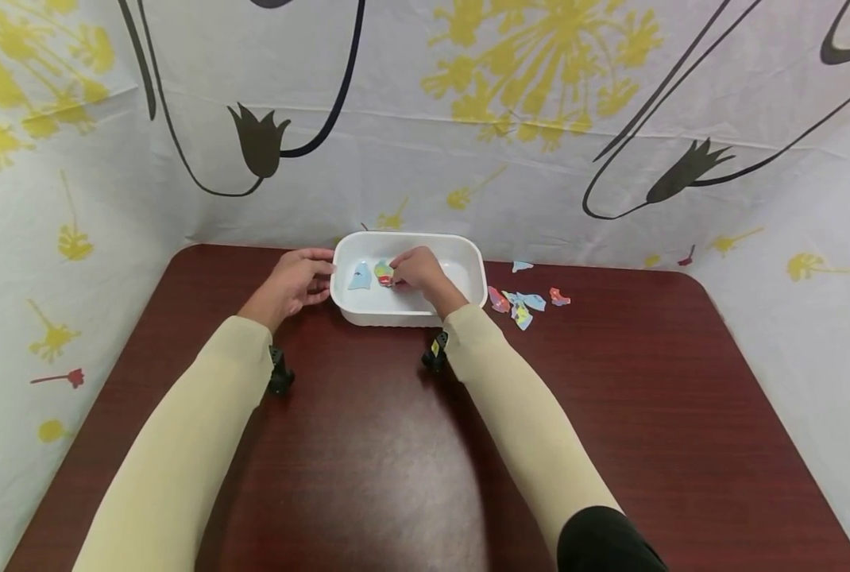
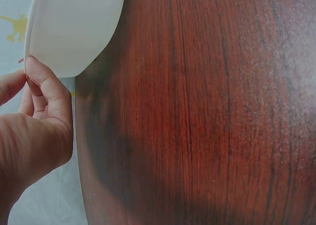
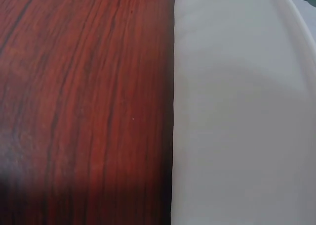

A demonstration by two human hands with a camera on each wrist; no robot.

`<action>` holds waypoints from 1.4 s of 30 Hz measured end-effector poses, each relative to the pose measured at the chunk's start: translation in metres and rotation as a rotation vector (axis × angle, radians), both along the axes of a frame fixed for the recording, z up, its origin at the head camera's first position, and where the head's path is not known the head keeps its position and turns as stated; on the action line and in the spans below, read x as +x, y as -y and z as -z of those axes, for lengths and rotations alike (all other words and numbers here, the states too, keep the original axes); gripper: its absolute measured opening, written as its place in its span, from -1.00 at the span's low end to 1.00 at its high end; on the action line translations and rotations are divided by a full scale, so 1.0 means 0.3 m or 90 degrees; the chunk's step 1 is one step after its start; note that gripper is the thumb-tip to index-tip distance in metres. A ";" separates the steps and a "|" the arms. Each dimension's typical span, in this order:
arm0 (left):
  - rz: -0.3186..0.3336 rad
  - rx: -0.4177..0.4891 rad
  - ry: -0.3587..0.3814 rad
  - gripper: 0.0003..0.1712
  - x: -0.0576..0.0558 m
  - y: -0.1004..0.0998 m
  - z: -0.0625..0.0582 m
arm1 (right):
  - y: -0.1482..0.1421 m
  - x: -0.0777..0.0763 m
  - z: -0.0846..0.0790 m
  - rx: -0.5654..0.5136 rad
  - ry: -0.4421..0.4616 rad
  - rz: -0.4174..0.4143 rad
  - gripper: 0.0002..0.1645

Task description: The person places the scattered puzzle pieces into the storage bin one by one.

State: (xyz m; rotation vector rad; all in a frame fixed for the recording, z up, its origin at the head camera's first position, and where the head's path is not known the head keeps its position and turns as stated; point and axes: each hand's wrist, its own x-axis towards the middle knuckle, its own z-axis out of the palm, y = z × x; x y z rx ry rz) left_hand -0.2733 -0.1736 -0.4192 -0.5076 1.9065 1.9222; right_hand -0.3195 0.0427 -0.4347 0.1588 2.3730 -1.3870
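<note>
A white plastic tub (image 1: pixel 405 319) stands at the far edge of the table. My left hand (image 1: pixel 292 282) is at its left end, thumb and fingers pinching the rim, as the left wrist view shows with the hand (image 2: pixel 44 106) at the tub wall (image 2: pixel 74 32). Reaching down inside the tub, my right hand (image 1: pixel 421 274) has its curled fingertips at the edge of a yellow, green and red paper piece (image 1: pixel 383 274). Left of that lies a light blue paper piece (image 1: pixel 360 276). The right wrist view has only the tub's side (image 3: pixel 237 116) and the tabletop; the hand is out of it.
Several torn-looking colourful paper pieces (image 1: pixel 521 311) lie on the dark red wooden table (image 1: pixel 368 445) right of the tub. A red piece (image 1: pixel 559 297) and a pale blue one (image 1: pixel 522 266) sit apart. A patterned white cloth (image 1: pixel 368 175) hangs behind the table.
</note>
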 end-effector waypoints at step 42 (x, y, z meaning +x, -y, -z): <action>0.003 0.003 -0.001 -0.54 0.009 0.006 -0.007 | -0.069 0.087 -0.105 -0.024 -0.007 0.036 -0.56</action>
